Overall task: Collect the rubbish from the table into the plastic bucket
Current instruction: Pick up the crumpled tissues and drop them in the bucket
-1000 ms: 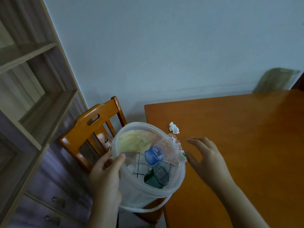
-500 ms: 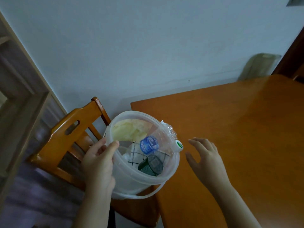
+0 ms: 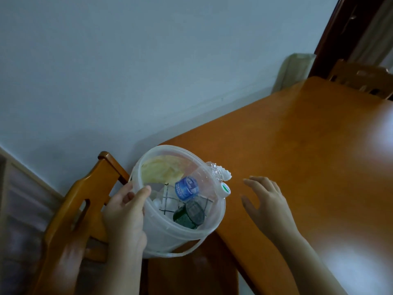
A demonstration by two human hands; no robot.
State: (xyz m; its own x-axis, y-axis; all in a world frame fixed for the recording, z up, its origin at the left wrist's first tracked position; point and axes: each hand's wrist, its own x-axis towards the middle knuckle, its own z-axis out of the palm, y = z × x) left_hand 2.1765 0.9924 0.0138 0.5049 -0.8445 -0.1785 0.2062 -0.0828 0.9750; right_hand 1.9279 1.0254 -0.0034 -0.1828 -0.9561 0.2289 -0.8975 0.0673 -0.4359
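Note:
My left hand (image 3: pixel 125 211) grips the near left rim of a translucent plastic bucket (image 3: pixel 170 237), thumb inside, holding it at the corner of the orange wooden table (image 3: pixel 308 156). In the bucket lie a clear bottle (image 3: pixel 187 188) with a blue label and a white-green cap poking over the rim, a dark green container (image 3: pixel 187 216), checked paper and a yellowish bag. A small white crumpled tissue (image 3: pixel 226 174) shows on the table just past the bottle's neck. My right hand (image 3: pixel 265 205) hovers open above the table, right of the bucket, holding nothing.
An orange wooden chair (image 3: pixel 70 209) stands below and left of the bucket, against the pale wall. A second chair (image 3: pixel 361 79) sits at the table's far end beside a dark door frame (image 3: pixel 340 28). A shelf unit edges the far left.
The view has swung right, away from the shelves. The bucket now sits closer to the tissue, which is partly hidden behind the bottle. Both hands keep their poses.

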